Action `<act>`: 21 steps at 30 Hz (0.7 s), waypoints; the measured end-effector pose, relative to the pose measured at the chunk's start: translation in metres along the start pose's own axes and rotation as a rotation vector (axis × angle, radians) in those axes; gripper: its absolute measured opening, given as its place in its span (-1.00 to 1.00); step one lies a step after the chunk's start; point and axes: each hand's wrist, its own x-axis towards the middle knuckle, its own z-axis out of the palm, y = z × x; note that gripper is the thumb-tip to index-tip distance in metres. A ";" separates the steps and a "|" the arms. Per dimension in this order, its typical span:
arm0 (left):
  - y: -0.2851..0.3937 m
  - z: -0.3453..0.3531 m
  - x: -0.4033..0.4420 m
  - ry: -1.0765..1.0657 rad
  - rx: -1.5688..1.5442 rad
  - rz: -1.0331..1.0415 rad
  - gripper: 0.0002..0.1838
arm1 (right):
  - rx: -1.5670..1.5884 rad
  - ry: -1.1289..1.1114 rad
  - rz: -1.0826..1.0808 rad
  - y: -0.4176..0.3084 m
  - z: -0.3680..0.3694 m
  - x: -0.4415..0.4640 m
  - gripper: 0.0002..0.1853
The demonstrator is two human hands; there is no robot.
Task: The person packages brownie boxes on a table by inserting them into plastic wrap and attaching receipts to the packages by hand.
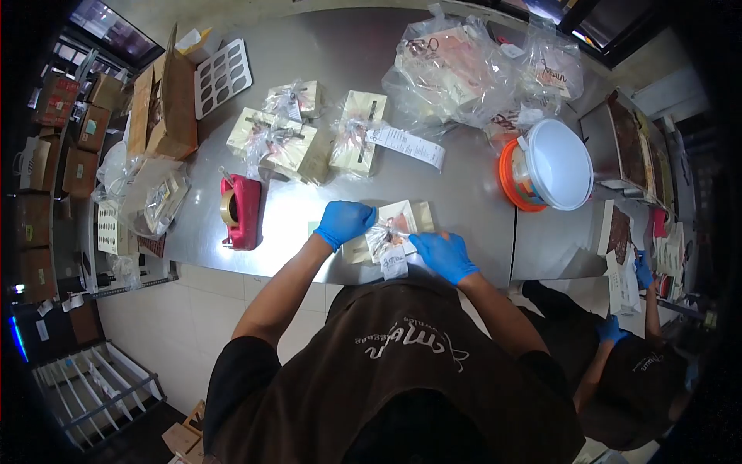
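Note:
A cream box (359, 250) in a clear plastic bag (389, 234) lies at the table's front edge, before my body. My left hand (345, 223), in a blue glove, is closed at the bag's left side with a bit of plastic at its fingers. From the right, my blue-gloved right hand (444, 256) pinches the gathered plastic over the box. A white slip with handwriting (394, 264) hangs at the box's near side. Left of my hands stands a red tape dispenser (244, 213).
Bagged cream boxes (294, 149) stand farther back, one with a long receipt (406, 145). Larger bags (448, 66) fill the back right, near a white bucket (558, 166). An open carton (170, 108) is at left. A co-worker's gloved hand (611, 330) is at right.

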 end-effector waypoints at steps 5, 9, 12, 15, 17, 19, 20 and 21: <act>0.033 -0.017 0.000 -0.010 -0.017 -0.129 -0.61 | 0.780 0.221 -0.202 0.002 0.007 0.026 -0.70; 0.041 -0.030 -0.003 -0.110 -0.739 -0.237 -0.65 | 1.756 -0.307 0.173 0.011 0.008 0.051 -0.74; 0.036 -0.003 -0.023 -0.097 -1.277 -0.245 -0.64 | 1.578 -0.150 0.289 0.005 0.008 0.051 -0.75; 0.060 0.013 -0.024 0.203 -1.015 -0.318 -0.76 | 1.461 0.043 0.352 -0.010 0.014 0.052 -0.75; 0.073 0.023 -0.016 0.349 -1.020 -0.409 -0.78 | 1.385 -0.042 0.297 -0.001 0.024 0.060 -0.77; 0.090 0.016 -0.005 0.532 -1.195 -0.564 -0.80 | 1.312 -0.122 0.253 -0.005 0.017 0.060 -0.78; 0.086 0.016 -0.004 0.534 -1.198 -0.565 -0.80 | 1.299 -0.179 0.228 -0.004 0.012 0.057 -0.79; 0.079 0.018 -0.006 0.448 -1.044 -0.516 -0.78 | 1.284 -0.238 0.203 -0.009 0.001 0.055 -0.78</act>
